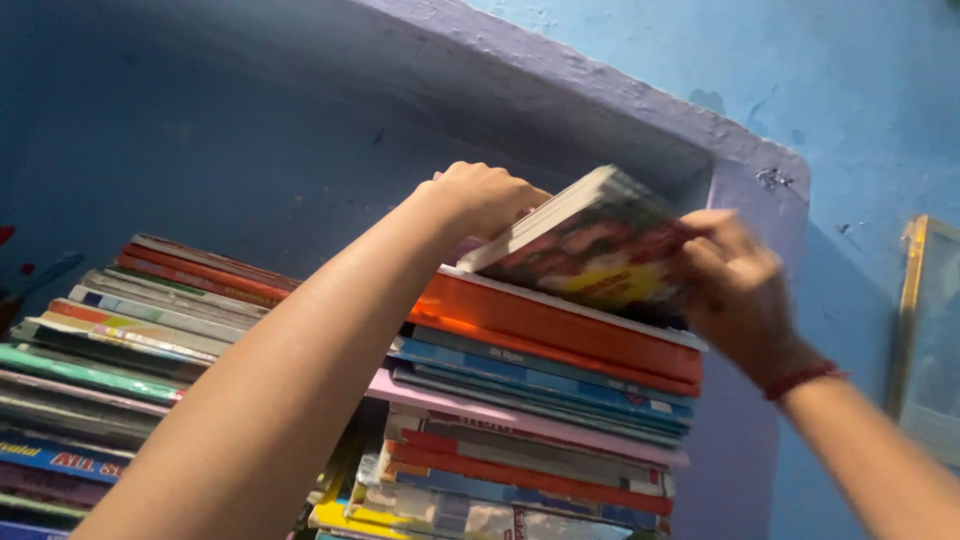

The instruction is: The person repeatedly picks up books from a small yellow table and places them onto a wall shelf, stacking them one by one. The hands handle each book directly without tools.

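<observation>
Head view: both hands are gripping a thick paperback book (590, 240), tilted, its lower edge resting on the right-hand stack of books (540, 400) in a blue wall shelf (740, 200). Left hand (485, 198) is clenching the book's far left end, right hand (735, 285) (red thread on wrist) is grasping its right edge. A second stack of books (130, 340) is lying at left

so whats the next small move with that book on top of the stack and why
Probably lower its raised right end flat. The book is tilted, its near edge on the orange book topping the right stack, its other end lifted. The left hand grips its left end, the right hand its right, so both can ease it down squarely.
</observation>
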